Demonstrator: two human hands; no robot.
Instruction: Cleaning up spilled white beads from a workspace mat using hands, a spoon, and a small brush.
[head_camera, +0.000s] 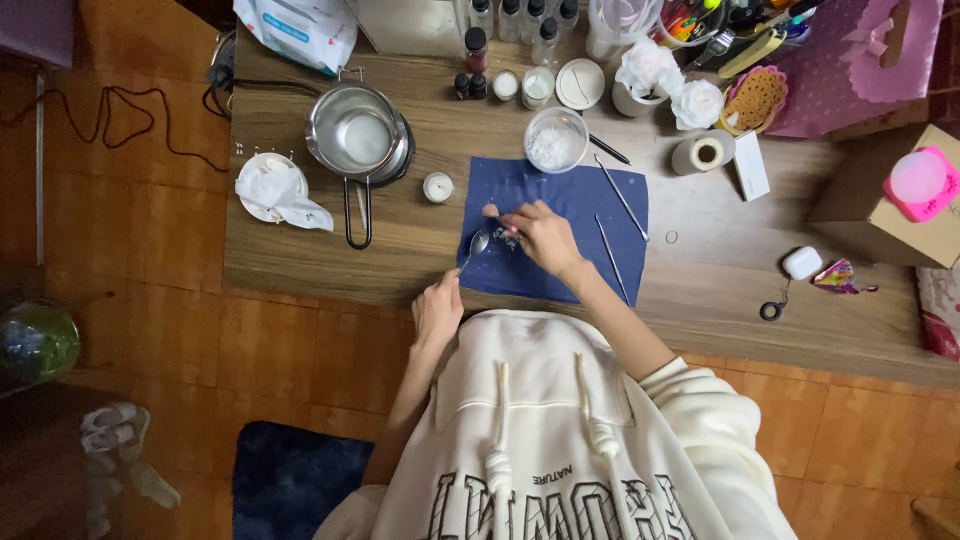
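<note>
wooden table (700, 290) carries a blue cloth mat (560, 200); left hand (437, 312) grips a silver metal spoon (473, 249), bowl pointing up-right toward the pinching right hand (541, 236); clear round cup (556, 139) holds white flakes.

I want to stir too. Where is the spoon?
The spoon is in the left hand, its bowl over the left edge of the blue cloth, beside the right hand.

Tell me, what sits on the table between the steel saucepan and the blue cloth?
In the head view, a small white candle in a round holder stands between the steel saucepan and the blue cloth, on bare wooden table.
</note>
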